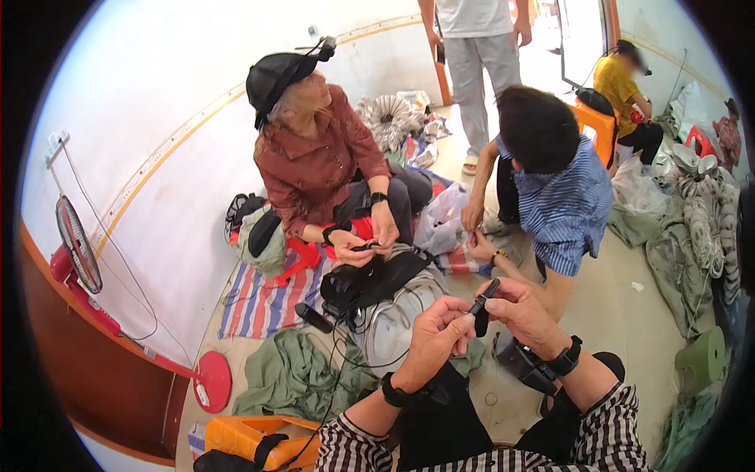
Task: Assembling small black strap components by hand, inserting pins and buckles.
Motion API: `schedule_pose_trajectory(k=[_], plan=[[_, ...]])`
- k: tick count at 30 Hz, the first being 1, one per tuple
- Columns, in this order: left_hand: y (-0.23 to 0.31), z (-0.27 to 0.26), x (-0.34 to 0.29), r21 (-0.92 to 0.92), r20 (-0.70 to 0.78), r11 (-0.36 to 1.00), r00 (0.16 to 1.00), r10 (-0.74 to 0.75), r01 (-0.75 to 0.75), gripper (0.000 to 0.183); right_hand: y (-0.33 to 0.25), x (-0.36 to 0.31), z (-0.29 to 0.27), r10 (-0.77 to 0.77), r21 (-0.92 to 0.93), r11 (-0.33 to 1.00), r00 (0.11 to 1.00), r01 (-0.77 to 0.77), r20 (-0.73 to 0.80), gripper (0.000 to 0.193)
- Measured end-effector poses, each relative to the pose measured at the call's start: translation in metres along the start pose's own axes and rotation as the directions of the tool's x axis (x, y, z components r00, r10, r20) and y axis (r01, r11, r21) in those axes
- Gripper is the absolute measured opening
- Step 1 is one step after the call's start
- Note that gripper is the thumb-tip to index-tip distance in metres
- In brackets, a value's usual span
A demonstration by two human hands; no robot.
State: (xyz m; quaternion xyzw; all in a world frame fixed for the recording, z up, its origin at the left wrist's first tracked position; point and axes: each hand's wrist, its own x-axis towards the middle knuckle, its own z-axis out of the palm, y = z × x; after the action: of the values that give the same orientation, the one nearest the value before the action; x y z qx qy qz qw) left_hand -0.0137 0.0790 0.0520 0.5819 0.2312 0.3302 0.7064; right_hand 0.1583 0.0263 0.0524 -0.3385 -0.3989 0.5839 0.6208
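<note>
"What's largest around the hands?"

"A red, white and blue striped, woven-looking sheet (255, 307), at nine o'clock from them. Then a crumpled green cloth (299, 377) in soft folds, at eight."

"And smaller?"

"A smooth orange plastic stool (226, 430), farther out at eight o'clock, and a matte green cylindrical roll (700, 355) at three."

"How do the hands stand?"

"The left hand (439, 332) and right hand (528, 313) meet, each grip clamped, thumb against fingers, on the same thing. Both wrists wear black bands (565, 360)."

"What is that thing?"

"A slim black strip-like piece (483, 302), held up between the fingertips. It looks narrow and straight-edged, with a dark flap below; I can't tell the material."

"Which way does it point?"

"Its long axis slants from seven to one o'clock, the upper end at one, the left grip near the lower end."
</note>
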Motion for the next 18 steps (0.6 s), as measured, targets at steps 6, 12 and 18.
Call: schedule_pose_trajectory(k=[6,12,18], plan=[[-0.019,0.03,0.005,-0.005,0.059,1.0,0.998,-0.028,0.029,0.013,-0.011,-0.032,-0.026,-0.058,-0.1,0.993,0.998,0.056,-0.015,0.017],[-0.05,0.03,0.015,-0.027,0.077,0.994,0.991,-0.106,0.108,0.01,0.016,-0.041,-0.052,0.018,-0.166,0.986,1.0,-0.016,0.011,0.015],[-0.062,-0.032,0.064,-0.101,0.027,0.973,0.978,-0.206,0.208,0.012,0.05,0.032,-0.052,0.053,-0.206,0.976,0.993,-0.074,-0.102,0.013]])
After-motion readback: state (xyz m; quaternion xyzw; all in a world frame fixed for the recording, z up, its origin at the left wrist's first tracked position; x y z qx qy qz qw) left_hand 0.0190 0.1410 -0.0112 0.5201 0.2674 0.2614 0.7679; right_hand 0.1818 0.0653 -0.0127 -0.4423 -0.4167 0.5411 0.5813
